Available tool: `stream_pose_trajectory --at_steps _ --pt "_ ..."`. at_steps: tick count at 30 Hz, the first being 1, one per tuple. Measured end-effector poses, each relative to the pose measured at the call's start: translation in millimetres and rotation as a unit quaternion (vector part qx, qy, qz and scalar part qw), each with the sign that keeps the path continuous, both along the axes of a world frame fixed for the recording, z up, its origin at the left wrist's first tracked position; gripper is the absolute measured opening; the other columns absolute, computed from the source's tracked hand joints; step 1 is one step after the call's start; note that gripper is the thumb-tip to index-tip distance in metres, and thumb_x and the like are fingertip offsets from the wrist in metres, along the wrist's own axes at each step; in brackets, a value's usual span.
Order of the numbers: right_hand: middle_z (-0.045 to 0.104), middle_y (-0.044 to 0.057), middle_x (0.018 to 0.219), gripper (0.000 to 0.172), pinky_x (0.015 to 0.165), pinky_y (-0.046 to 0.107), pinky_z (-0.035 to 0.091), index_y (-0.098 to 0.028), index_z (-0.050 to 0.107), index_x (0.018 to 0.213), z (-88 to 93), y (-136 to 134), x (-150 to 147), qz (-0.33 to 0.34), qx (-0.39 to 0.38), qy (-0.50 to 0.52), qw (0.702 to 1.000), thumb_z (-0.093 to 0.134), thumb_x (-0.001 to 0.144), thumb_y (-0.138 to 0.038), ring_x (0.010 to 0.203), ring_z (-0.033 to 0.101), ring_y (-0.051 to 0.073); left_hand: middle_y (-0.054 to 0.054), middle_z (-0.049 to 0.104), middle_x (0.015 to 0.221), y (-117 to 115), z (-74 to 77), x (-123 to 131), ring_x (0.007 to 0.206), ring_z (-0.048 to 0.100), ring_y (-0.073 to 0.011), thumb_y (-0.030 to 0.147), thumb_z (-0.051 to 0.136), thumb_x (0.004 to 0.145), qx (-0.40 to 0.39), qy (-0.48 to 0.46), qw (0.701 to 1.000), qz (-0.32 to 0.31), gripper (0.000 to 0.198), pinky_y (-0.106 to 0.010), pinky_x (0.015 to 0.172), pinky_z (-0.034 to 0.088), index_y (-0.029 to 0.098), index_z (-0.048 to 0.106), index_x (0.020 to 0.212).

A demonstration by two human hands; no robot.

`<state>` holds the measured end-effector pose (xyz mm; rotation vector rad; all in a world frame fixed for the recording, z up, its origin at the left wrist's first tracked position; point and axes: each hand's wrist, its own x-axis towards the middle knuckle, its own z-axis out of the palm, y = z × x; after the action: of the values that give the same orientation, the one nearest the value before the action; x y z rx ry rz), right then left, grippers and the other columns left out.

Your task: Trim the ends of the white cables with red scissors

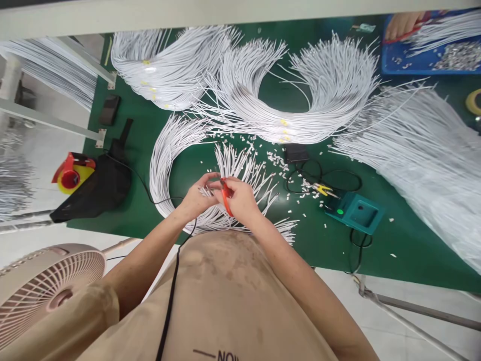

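Observation:
My right hand (pixel 242 199) is closed around red-handled pliers (pixel 227 199), their jaws pointing away from me. Just beside it, my left hand (pixel 197 200) is curled with its fingertips meeting at the plier jaws. Small white pieces (pixel 205 191) lie in its palm; what the fingertips pinch is too small to make out. Beneath both hands a curved bundle of white wires (pixel 160 165) lies on the green table, its fanned ends (pixel 240 163) just beyond my fingers. Many loose white bits (pixel 276 159) are scattered to the right of these ends.
More wire bundles (pixel 285 120) cover the far side, and a plastic-wrapped one (pixel 432 150) the right. A teal device (pixel 355 213) and yellow-handled pliers (pixel 323 190) lie right. Another person's hand (pixel 402 25) is at a blue tray (pixel 398 65). A tape dispenser (pixel 73 173) and fan (pixel 56 291) stand left.

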<state>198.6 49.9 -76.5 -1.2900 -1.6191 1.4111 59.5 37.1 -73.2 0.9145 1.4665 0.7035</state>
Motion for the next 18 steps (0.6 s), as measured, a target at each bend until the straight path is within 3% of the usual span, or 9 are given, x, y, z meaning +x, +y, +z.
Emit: stream_pose_trajectory --at_steps 2,5,9,12,15,18 --pt "0.057 0.0 0.071 0.01 0.059 0.022 0.037 -0.018 0.064 0.07 1.2 1.6 -0.4 0.025 0.015 -0.047 0.998 0.055 0.07 -0.021 0.066 0.051 0.012 -0.001 0.061 0.082 0.9 1.2 -0.3 0.067 0.057 -0.0122 0.019 0.075 0.052 0.009 0.003 1.0 -0.004 0.066 -0.026 0.068 0.044 0.018 0.049 0.113" --pt "0.058 0.001 0.073 0.008 0.059 0.024 0.037 -0.017 0.062 0.066 0.5 3.0 -0.2 -0.021 -0.012 -0.052 0.998 0.057 0.068 -0.023 0.066 0.052 0.012 -0.001 0.062 0.081 2.3 6.1 -1.9 0.069 0.058 -0.0141 0.022 0.075 0.053 -0.004 -0.012 1.0 -0.007 0.062 -0.028 0.067 0.045 0.018 0.05 0.11" --pt "0.061 0.0 0.067 0.019 0.06 0.025 0.04 -0.016 0.064 0.075 0.7 4.6 1.5 -0.12 -0.186 0.102 0.97 0.061 0.066 -0.032 0.061 0.054 0.012 -0.001 0.064 0.074 1.8 9.2 -0.9 0.07 0.061 -0.0162 0.029 0.071 0.061 -0.009 -0.035 0.999 0.008 0.05 -0.027 0.064 0.043 0.017 0.052 0.105" --pt "0.059 -0.002 0.058 0.023 0.055 0.023 0.038 -0.015 0.065 0.073 2.6 6.9 4.2 -0.124 -0.276 0.196 0.933 0.063 0.064 -0.036 0.053 0.05 0.009 0.0 0.065 0.068 -0.4 8.9 4.7 0.067 0.062 -0.0162 0.031 0.069 0.064 0.002 -0.046 0.999 0.029 0.039 -0.025 0.06 0.041 0.017 0.053 0.097" --pt "0.057 -0.003 0.054 0.025 0.055 0.023 0.038 -0.014 0.065 0.073 1.4 8.4 8.6 -0.099 -0.29 0.231 0.924 0.065 0.063 -0.037 0.051 0.048 0.008 0.001 0.065 0.067 -1.7 11.7 10.1 0.065 0.062 -0.0155 0.032 0.068 0.066 0.003 -0.05 0.998 0.029 0.033 -0.026 0.061 0.042 0.017 0.053 0.092" --pt "0.059 -0.001 0.059 0.027 0.058 0.024 0.039 -0.014 0.066 0.078 -3.8 7.8 14.8 -0.084 -0.253 0.175 0.948 0.06 0.068 -0.039 0.055 0.05 0.01 0.001 0.065 0.068 -1.4 16.8 11.8 0.066 0.062 -0.0152 0.03 0.068 0.066 0.001 -0.049 0.998 0.03 0.029 -0.027 0.065 0.043 0.017 0.054 0.088"
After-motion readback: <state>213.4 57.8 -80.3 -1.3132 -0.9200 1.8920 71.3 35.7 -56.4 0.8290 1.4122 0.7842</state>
